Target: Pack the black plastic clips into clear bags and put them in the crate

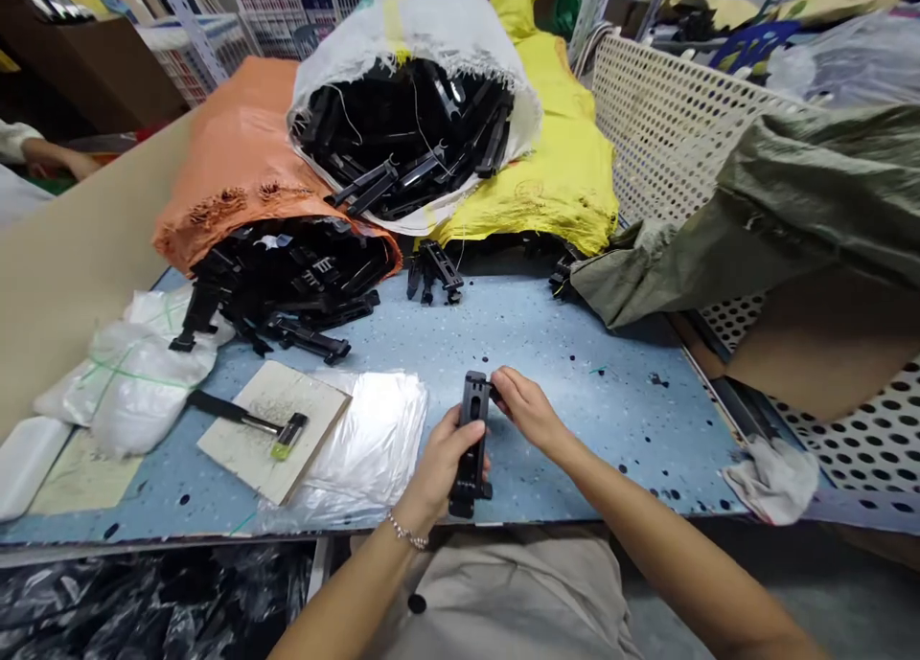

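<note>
My left hand (444, 461) is wrapped round a long black plastic part (472, 444) held upright over the near edge of the blue table (575, 353). My right hand (527, 406) pinches something small against the top right of that part; what sits between its fingers is too small to name. Behind, an orange sack (237, 162), a white sack (417, 28) and a yellow sack (561, 162) lie open, spilling several similar black plastic parts (287, 286) onto the table.
A small hammer (248, 419) lies on a cardboard square (277, 430) beside shiny plastic bags (374, 440). White bags (129, 373) sit at the left, a green-grey sack (791, 200) and perforated white panel (668, 124) at the right, a rag (772, 478) near the edge. Another person's hand (50, 157) shows far left.
</note>
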A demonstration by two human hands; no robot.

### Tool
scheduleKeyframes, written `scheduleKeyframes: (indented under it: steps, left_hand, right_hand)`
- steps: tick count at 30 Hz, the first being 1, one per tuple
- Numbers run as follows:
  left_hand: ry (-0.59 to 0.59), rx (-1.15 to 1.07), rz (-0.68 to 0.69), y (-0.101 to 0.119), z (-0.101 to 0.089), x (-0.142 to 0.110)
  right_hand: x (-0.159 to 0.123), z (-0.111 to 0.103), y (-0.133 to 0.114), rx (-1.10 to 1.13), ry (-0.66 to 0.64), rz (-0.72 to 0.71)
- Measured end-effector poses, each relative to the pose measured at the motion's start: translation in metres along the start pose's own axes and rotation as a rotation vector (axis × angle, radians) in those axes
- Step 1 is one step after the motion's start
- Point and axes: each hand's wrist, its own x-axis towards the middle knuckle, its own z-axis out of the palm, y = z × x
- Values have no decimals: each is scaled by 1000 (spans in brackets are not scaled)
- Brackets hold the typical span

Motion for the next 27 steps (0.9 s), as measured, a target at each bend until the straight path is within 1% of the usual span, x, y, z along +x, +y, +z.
scheduleKeyframes:
  steps: [1, 2, 3, 5, 7, 8, 10, 11, 13, 15, 16, 17, 18, 20, 21, 23, 24, 26, 27]
  left_hand:
    - [33, -32, 19, -1, -3, 2]
    - [67, -72, 38, -2, -6, 4]
    - [98, -112, 55, -3, -9, 7]
    - [137, -190, 66, -3, -15, 9]
    - [118, -234, 36, -4, -16, 10]
    - [100, -234, 18, -5, -16, 10]
    - [87, -197, -2, -8, -14, 9]
    - [95, -175, 5, -11, -14, 10]
    - [157, -129, 67, -17, -16, 14]
    - [243, -38, 164, -25, -20, 21]
    - [273, 28, 209, -29, -21, 26]
    - [282, 105, 250, -34, -21, 30]
    - [267, 192, 288, -39, -20, 34]
    - [206, 374, 376, -48, -15, 39]
    - [185, 460, 425, -52, -11, 40]
    - [173, 594, 493, -58, -7, 41]
    - [167, 628, 500, -60, -8, 40]
    - [145, 624, 483, -58, -14, 40]
    - [139, 585, 473, -55, -19, 41]
  right_hand:
    - [-4, 2, -1, 43, -44, 57]
    - [-11, 4, -3, 46, -81, 62]
    - [-20, 7, -5, 6, -111, 11]
    - [-41, 15, -8, -148, -143, -209]
    - [-60, 26, -10, -307, -136, -433]
    - [-67, 31, -10, -367, -120, -503]
    - [-74, 37, -8, -445, -108, -550]
    - [-74, 37, -7, -466, -131, -552]
    - [-65, 32, -4, -467, -253, -539]
    - [-41, 22, -4, -401, -377, -477]
    - [-22, 18, -5, -352, -391, -422]
    - [0, 15, -6, -304, -351, -346]
    - [25, 13, -8, -259, -273, -269]
    - [80, 16, -14, -234, 24, -86]
    - [108, 20, -16, -234, 87, -61]
    - [155, 27, -21, -223, 165, -30]
    - [173, 29, -22, -213, 176, -23]
    - [196, 30, -23, -174, 193, 5]
    - [199, 29, -23, -148, 197, 21]
